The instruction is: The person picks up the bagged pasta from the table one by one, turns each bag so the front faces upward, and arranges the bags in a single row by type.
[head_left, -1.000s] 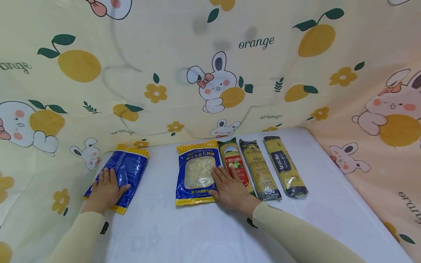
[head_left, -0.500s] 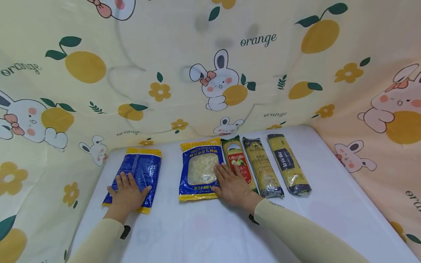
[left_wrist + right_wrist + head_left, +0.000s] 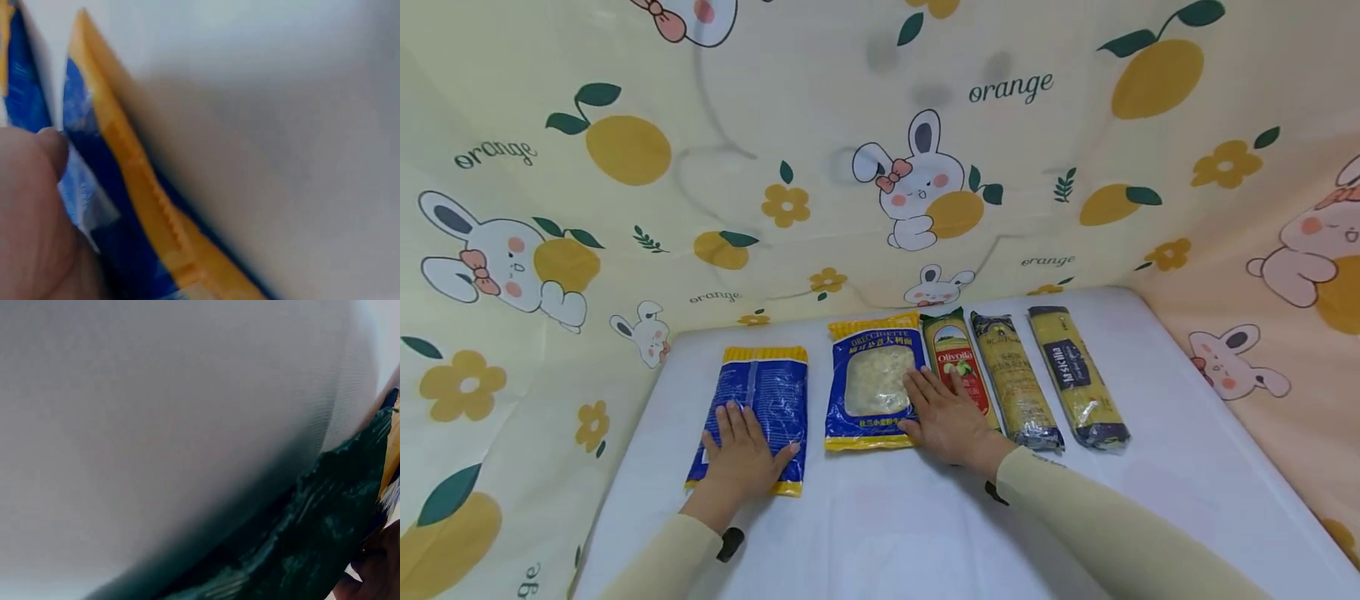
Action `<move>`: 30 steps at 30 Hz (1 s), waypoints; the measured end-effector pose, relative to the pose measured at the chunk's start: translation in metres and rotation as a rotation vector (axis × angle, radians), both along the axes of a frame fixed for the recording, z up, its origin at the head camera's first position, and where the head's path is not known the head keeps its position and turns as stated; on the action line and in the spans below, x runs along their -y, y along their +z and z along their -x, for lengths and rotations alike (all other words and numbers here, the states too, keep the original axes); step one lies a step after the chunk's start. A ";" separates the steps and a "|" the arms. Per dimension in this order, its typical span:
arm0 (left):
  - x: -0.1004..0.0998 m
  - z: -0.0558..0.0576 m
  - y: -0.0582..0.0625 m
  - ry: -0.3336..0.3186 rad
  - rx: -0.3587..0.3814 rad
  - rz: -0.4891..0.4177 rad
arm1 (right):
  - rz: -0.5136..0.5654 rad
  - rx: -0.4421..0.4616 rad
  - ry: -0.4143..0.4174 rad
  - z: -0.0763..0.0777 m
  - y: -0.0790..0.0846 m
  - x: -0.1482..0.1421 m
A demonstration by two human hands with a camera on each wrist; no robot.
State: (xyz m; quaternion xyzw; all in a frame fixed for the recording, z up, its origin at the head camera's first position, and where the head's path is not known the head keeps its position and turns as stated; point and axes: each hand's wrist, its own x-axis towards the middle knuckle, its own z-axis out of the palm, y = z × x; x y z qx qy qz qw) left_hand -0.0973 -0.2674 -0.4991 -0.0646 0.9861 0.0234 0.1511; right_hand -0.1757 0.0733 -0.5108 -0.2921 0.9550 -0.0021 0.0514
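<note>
My left hand (image 3: pixel 739 457) lies spread, palm down, on a blue pasta bag (image 3: pixel 772 392) with yellow ends, its text-covered back facing up. In the left wrist view the yellow sealed edge (image 3: pixel 142 181) of a blue bag runs beside the thumb. My right hand (image 3: pixel 951 421) rests flat across the orecchiette bag (image 3: pixel 880 379), which has a clear window, and the green and red Olivoilà pasta pack (image 3: pixel 951 350). A narrow strip of table separates the two blue bags. Green wrapping (image 3: pixel 325 512) shows near the hand in the right wrist view.
Right of the Olivoilà pack lie a golden spaghetti pack (image 3: pixel 1011 379) and a La Sicilia pasta pack (image 3: pixel 1075 375), side by side. All are on a white-covered table (image 3: pixel 880 533). A printed curtain (image 3: pixel 820 125) hangs behind and at both sides.
My left hand has slid the left blue bag rightward, closer to the orecchiette bag, and the bag has turned straighter. My right hand stays on its packs. The head view has shifted slightly.
</note>
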 end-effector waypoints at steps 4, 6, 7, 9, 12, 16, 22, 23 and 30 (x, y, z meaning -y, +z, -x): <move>-0.014 -0.010 0.010 -0.044 0.030 0.013 | 0.017 0.006 -0.002 0.001 -0.001 -0.004; -0.017 -0.015 0.019 -0.066 0.057 0.020 | 0.017 0.011 -0.005 0.000 -0.001 -0.004; -0.018 -0.017 0.025 -0.079 0.071 0.028 | 0.015 0.016 -0.006 0.000 -0.001 -0.003; -0.017 -0.018 0.036 -0.092 0.075 0.037 | 0.013 0.025 -0.006 0.000 -0.001 -0.002; -0.007 -0.009 0.047 -0.098 -0.012 0.055 | 0.010 0.027 -0.007 -0.001 -0.001 -0.001; 0.018 0.010 0.041 -0.115 -0.172 -0.008 | 0.004 0.012 -0.006 -0.001 0.000 0.000; 0.048 0.016 0.009 -0.185 -0.124 -0.162 | -0.004 0.027 0.002 -0.001 0.001 0.003; 0.050 0.015 0.006 -0.186 -0.120 -0.186 | -0.009 0.026 0.003 0.000 0.001 0.003; 0.037 0.001 0.002 -0.193 -0.123 -0.203 | -0.020 0.016 0.005 0.008 0.003 -0.002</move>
